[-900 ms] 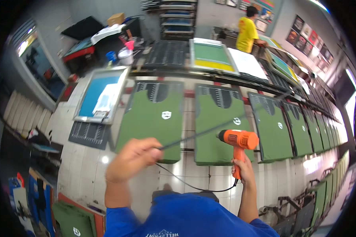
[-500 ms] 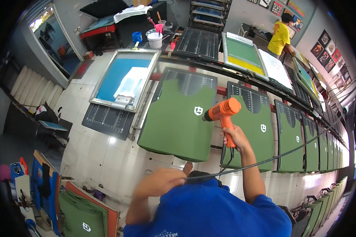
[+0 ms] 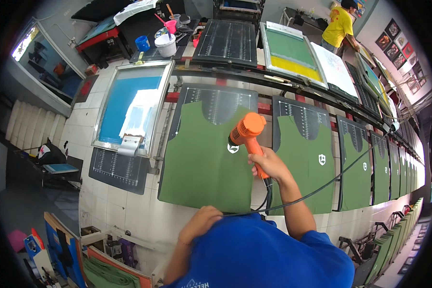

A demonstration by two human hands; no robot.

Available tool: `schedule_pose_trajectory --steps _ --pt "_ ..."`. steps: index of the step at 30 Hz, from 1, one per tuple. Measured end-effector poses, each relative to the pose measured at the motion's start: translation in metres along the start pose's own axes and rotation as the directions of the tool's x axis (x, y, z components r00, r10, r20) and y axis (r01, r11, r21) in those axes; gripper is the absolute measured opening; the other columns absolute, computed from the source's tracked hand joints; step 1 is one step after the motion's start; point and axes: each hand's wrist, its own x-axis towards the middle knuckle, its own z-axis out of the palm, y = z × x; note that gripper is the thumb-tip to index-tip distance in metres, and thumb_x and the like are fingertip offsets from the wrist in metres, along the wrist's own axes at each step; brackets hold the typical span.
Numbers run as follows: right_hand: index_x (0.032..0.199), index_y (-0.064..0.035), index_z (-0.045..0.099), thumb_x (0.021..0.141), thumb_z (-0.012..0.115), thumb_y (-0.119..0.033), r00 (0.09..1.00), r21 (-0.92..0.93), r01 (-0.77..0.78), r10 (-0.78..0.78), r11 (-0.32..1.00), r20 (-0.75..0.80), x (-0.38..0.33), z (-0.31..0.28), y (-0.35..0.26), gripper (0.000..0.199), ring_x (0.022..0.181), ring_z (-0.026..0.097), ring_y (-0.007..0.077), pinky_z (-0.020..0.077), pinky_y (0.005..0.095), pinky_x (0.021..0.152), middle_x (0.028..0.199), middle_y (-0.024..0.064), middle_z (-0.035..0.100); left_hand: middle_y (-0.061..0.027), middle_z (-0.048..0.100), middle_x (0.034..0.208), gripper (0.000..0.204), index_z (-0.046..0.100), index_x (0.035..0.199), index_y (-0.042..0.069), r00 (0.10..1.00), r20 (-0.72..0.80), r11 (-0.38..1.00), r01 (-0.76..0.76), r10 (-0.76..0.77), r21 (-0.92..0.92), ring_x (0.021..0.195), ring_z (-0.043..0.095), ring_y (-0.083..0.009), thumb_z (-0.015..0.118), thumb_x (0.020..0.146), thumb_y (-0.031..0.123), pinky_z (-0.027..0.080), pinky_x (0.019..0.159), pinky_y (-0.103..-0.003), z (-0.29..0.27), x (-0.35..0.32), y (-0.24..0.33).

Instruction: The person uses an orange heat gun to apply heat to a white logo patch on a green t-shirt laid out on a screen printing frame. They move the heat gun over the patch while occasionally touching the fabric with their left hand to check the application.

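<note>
My right hand (image 3: 272, 164) is wrapped round the handle of an orange heat gun (image 3: 248, 130). Its dark nozzle points down just above the white shield print (image 3: 233, 150), partly covering it. The print is on a green cut fabric panel (image 3: 199, 165), lying flat on a dark printing board (image 3: 193, 94) with white grid marks. My left hand (image 3: 202, 222) is low in front of my body, fingers closed at the end of the visible stretch of black cord (image 3: 317, 188). That cord runs across my right forearm toward the far right.
Left of the board stands a framed blue printing screen (image 3: 111, 108) with a squeegee in it. More boards with green panels (image 3: 302, 158) curve away rightward. Behind are a white tub (image 3: 166, 48), a blue cup (image 3: 142, 43) and a green-and-yellow screen (image 3: 290, 53). A person in yellow (image 3: 338, 30) stands far right.
The heat gun has moved left and its nozzle has come over the shield print. My left hand is a little lower, still at the cord. The view has shifted.
</note>
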Motion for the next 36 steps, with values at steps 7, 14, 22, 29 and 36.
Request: schedule_pose_trajectory --steps 7,14,22,29,36 --pt "0.117 0.0014 0.054 0.092 0.062 -0.021 0.998 0.058 -0.036 0.039 0.998 -0.057 0.003 -0.002 -0.003 0.035 0.062 0.061 0.0126 0.0549 0.0289 0.058 0.090 0.0070 0.062 -0.0146 0.067 0.109 0.027 0.070 0.113 0.004 0.951 0.305 0.999 -0.030 0.040 -0.039 0.107 0.060 -0.0320 0.060 0.096 0.024 0.045 0.096 -0.041 -0.029 0.061 -0.020" --pt "0.114 0.0015 0.052 0.093 0.061 -0.017 0.992 0.077 -0.092 0.099 0.993 -0.081 0.011 0.005 -0.008 0.029 0.059 0.059 0.0107 0.0524 0.0276 0.056 0.089 0.0059 0.061 -0.0181 0.065 0.113 0.026 0.068 0.112 0.001 0.970 -0.243 0.998 0.027 -0.014 0.050 0.111 0.058 -0.0370 0.060 0.095 0.020 0.046 0.098 -0.044 -0.051 0.118 -0.057" --pt "0.114 0.0014 0.052 0.093 0.061 -0.016 0.990 0.057 -0.107 0.112 0.993 -0.084 0.020 0.012 -0.012 0.029 0.059 0.059 0.0101 0.0519 0.0269 0.055 0.089 0.0055 0.060 -0.0218 0.045 0.146 0.045 0.053 0.135 0.001 0.846 -0.524 0.903 0.149 0.095 0.404 0.137 0.039 -0.0427 0.061 0.095 0.019 0.035 0.112 -0.051 -0.053 0.180 -0.104" --pt "0.116 0.0016 0.053 0.093 0.063 -0.017 0.983 0.034 -0.132 0.135 0.991 -0.121 0.025 0.018 -0.011 0.031 0.060 0.059 0.0094 0.0533 0.0270 0.056 0.083 0.0016 0.058 -0.0202 0.037 0.154 0.055 0.047 0.143 0.003 0.877 -0.472 0.792 0.225 0.089 0.568 0.145 0.031 -0.0400 0.055 0.099 0.034 0.025 0.119 -0.051 -0.043 0.201 -0.113" --pt "0.116 0.0014 0.053 0.092 0.064 -0.013 0.980 0.022 -0.146 0.148 0.989 -0.132 0.028 0.023 -0.016 0.030 0.061 0.057 0.0082 0.0526 0.0269 0.055 0.081 -0.0002 0.055 -0.0202 0.037 0.154 0.055 0.046 0.143 0.003 0.872 -0.480 0.832 0.193 0.097 0.520 0.145 0.031 -0.0402 0.057 0.098 0.032 0.025 0.119 -0.052 -0.046 0.200 -0.114"
